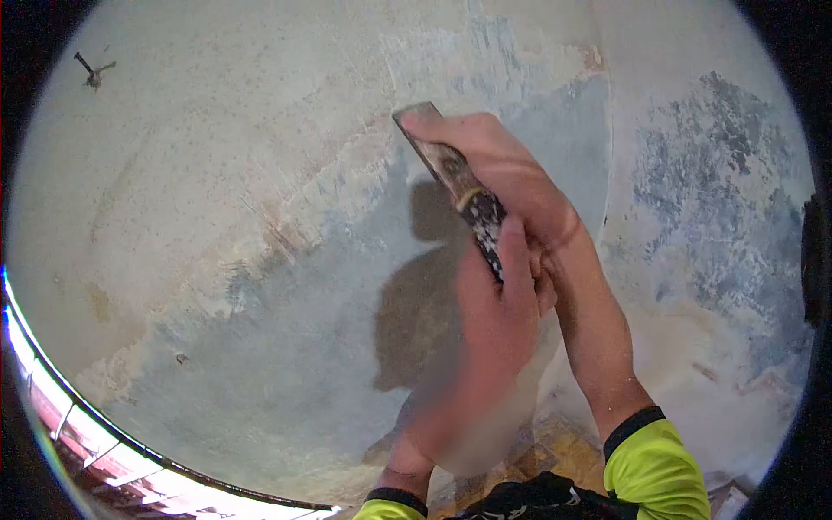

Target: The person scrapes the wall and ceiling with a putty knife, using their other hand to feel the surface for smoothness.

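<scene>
A scraper [451,169] with a flat metal blade and a dark, paint-spotted handle is held up before a patchy wall [286,364]. My left hand [503,303] is closed round the lower handle, its thumb lying along it. Higher up, my right hand [485,156] reaches over the tool, with its fingers against the blade near the top end. The two hands meet by the handle. Dark shadows of the hands and tool fall on the wall just left of them.
A nail-like piece [84,62] sticks out of the wall at the upper left. Along the lower left runs a bright opening with a dark curved edge [139,446]. Rough blue-grey patches mark the wall at the right. A dark object [813,260] stands at the far right edge.
</scene>
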`<state>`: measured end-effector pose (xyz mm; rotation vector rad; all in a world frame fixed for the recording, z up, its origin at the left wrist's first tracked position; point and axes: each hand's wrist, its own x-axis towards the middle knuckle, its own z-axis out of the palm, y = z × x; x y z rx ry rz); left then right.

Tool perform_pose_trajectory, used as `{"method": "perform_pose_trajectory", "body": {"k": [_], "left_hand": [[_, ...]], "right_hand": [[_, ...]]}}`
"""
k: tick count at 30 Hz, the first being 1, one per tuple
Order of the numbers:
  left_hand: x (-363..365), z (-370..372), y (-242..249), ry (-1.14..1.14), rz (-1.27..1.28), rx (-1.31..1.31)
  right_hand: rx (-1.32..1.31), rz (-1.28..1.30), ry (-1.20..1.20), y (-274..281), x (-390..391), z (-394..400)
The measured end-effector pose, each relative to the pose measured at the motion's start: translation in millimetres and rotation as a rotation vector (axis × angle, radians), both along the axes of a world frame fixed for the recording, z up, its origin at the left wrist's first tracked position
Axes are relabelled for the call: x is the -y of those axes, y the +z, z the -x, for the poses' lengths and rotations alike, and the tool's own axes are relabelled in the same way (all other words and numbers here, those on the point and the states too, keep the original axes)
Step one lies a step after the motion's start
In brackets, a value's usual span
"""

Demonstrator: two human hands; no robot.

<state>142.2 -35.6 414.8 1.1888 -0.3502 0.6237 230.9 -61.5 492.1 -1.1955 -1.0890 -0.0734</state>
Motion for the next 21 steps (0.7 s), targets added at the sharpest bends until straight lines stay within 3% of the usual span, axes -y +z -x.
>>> {"method": "perform_pose_trajectory", "body": {"k": [3, 9, 12, 15, 20, 21], "left_hand": [[6.2, -12.1, 5.9, 0.043, -0.005, 0.030], [9.1, -7.4, -3.1, 0.107, -0.008, -0.021], [2.6, -7.2, 15.7, 0.069, -0.001, 0.024], [-4.5, -9.7, 13.3, 0.100, -0.053, 0.034], [-5.0, 9.4, -53.7, 0.047, 0.042, -0.189], [-9.6, 16.5, -78.7, -0.002, 0.074, -0.265]], "right_hand": [[-0.195, 0.328, -0.236, 30.5, 6.4, 11.6], [-0.009, 0.233, -0.109, 8.5, 2.2, -12.2], [-0.052, 0.232, -0.244, 34.8, -6.2, -9.7], [-0.038, 0.113, -0.180, 34.0, -13.0, -11.3], [-0.021, 0.341, -0.134, -44.1, 7.2, -8.7], [0.011, 0.234, -0.138, -79.3, 6.9, -7.3]]}}
